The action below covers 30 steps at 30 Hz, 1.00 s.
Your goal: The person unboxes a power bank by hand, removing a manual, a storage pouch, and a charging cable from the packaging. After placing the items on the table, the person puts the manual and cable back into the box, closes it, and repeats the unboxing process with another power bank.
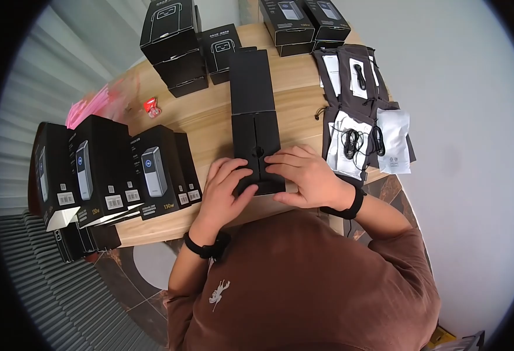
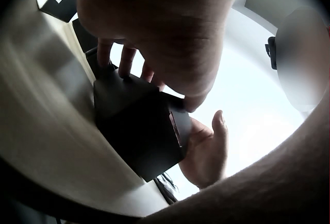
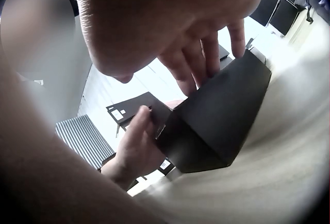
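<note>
A black cardboard box (image 1: 244, 136) lies on the wooden table, its long lid (image 1: 252, 82) folded back away from the person. Two inner flaps meet along its middle, with a round cut-out (image 1: 259, 151) at the seam. From the left side, my left hand (image 1: 225, 190) rests its fingertips on the left flap, thumb by the near end. On the opposite flap lie the fingers of my right hand (image 1: 306, 178), its thumb stretched toward the near edge. Both wrist views show fingers along the top of the box (image 3: 221, 110). The box's inside is hidden under the flaps.
Printed black boxes (image 1: 102, 169) stand at the left. More black boxes are stacked at the back left (image 1: 172, 44) and back right (image 1: 289, 23). Grey pouches (image 1: 334, 108) with cables and white packets (image 1: 394, 140) lie right. Pink plastic (image 1: 93, 105) and a small red packet (image 1: 152, 107) lie left.
</note>
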Each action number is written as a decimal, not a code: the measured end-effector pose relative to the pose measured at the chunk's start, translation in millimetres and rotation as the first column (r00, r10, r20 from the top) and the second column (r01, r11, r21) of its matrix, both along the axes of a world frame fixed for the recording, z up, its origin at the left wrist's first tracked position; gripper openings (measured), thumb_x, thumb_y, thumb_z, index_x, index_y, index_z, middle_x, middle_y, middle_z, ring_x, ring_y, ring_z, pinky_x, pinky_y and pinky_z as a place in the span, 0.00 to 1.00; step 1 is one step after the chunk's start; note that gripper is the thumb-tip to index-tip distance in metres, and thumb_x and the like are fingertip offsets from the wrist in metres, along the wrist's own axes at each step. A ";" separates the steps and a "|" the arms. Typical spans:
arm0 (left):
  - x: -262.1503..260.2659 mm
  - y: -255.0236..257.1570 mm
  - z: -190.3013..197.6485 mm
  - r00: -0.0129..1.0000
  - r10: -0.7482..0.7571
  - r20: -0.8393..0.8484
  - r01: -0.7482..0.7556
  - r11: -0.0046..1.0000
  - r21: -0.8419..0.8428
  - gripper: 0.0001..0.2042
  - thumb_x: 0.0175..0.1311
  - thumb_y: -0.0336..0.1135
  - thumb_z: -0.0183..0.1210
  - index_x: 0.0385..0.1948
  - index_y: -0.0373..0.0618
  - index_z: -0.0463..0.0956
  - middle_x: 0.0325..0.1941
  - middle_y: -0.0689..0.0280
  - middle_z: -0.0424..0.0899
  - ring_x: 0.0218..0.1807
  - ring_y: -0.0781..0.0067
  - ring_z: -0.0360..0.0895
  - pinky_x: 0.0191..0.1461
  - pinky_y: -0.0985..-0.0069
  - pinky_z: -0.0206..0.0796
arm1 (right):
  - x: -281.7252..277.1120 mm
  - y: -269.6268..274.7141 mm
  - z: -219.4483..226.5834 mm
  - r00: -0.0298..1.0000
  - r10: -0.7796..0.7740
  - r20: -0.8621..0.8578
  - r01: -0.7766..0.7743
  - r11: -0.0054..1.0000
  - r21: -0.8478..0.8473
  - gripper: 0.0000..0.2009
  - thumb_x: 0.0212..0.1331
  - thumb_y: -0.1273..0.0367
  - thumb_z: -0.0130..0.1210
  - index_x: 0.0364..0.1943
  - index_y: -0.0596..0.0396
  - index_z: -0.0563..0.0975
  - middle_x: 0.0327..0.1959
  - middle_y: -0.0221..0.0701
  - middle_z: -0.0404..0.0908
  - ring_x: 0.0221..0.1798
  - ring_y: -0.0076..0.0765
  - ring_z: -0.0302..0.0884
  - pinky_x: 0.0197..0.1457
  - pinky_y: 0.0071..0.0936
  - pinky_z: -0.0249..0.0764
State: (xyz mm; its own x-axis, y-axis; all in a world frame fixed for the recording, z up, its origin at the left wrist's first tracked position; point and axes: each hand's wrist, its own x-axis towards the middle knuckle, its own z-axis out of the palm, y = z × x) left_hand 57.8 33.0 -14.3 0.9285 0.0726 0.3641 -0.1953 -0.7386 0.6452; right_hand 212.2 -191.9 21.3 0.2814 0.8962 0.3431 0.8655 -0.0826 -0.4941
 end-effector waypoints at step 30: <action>-6.4 -8.1 -4.4 0.999 -0.022 -0.036 0.025 0.997 0.074 0.19 0.63 0.41 0.72 0.57 0.55 0.86 0.72 0.70 0.80 0.68 0.41 0.68 0.73 0.54 0.67 | 131.8 98.2 -12.8 0.132 -0.185 -0.974 0.461 0.881 -0.105 0.37 0.69 0.69 0.68 0.76 0.70 0.62 0.41 0.29 0.85 0.44 0.21 0.81 0.49 0.22 0.78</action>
State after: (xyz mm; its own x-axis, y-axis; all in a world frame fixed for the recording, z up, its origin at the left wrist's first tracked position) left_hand 51.4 24.9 -18.7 0.9418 0.0245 0.3352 -0.1916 -0.7802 0.5955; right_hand 344.0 -93.7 8.5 0.7511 0.5885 -0.2991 -0.3578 -0.0180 -0.9336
